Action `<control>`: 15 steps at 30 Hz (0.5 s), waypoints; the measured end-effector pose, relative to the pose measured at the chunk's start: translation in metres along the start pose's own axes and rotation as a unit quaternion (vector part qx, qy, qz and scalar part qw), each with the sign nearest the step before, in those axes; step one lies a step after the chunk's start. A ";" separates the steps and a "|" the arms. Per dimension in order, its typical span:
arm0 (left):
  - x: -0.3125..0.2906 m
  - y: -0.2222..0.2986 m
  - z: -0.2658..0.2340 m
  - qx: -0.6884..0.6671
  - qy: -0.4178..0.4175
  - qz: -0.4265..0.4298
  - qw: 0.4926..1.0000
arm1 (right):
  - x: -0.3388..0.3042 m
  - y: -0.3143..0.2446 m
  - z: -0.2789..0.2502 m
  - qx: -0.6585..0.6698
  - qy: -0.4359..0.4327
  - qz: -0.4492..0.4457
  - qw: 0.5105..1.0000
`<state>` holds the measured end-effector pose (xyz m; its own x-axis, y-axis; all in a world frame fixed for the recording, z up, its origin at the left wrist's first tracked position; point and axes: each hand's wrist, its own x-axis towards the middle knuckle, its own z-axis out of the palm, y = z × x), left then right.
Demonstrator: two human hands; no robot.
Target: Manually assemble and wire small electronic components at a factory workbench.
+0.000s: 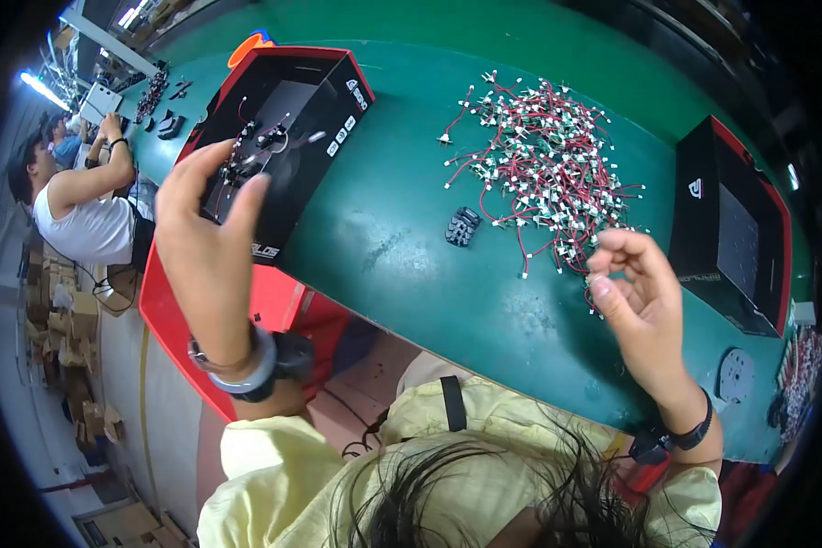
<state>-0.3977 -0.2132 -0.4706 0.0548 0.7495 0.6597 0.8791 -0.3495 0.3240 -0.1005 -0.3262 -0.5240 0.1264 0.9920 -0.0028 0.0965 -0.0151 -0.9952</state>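
Observation:
My left hand point(208, 242) reaches over a black open box point(315, 151) with a red rim, its thumb and forefinger apart. Between and beyond those fingertips are small black parts point(239, 169) with thin wires; they appear to lie in the box, not in my grasp. At the near right edge of a pile of short red wires with white connectors point(557, 164), my right hand point(647, 306) is curled, thumb and fingertips close together. Anything pinched there is too small to make out. A small black moulded part point(463, 226) lies on the green table point(402, 283), left of the pile.
Another black box point(726, 228) with a red rim stands at the right. Near it are a grey perforated disc point(736, 375) and more wires point(802, 365). A red bin point(187, 338) sits below the table's left edge. Another person point(87, 205) works at the far left.

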 end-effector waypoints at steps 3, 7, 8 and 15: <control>-0.007 0.004 -0.001 0.124 0.058 0.093 0.986 | 0.001 -0.007 0.004 -0.062 -0.024 -0.019 0.998; -0.052 0.020 0.023 -0.221 -0.104 -0.031 0.969 | 0.012 -0.032 -0.017 -0.114 0.147 -0.192 0.964; -0.061 0.029 0.036 -0.243 -0.131 -0.024 0.961 | 0.012 -0.041 -0.025 -0.145 0.188 -0.199 0.951; -0.077 0.065 0.081 -0.211 -0.177 0.019 0.961 | 0.005 -0.044 -0.031 -0.165 0.181 -0.260 0.934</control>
<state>-0.3063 -0.2485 -0.5554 0.3056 0.8502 0.4287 0.6077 -0.5208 0.5995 -0.0737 -0.3249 -0.4777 0.2982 0.7685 0.5661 0.5290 0.3606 -0.7682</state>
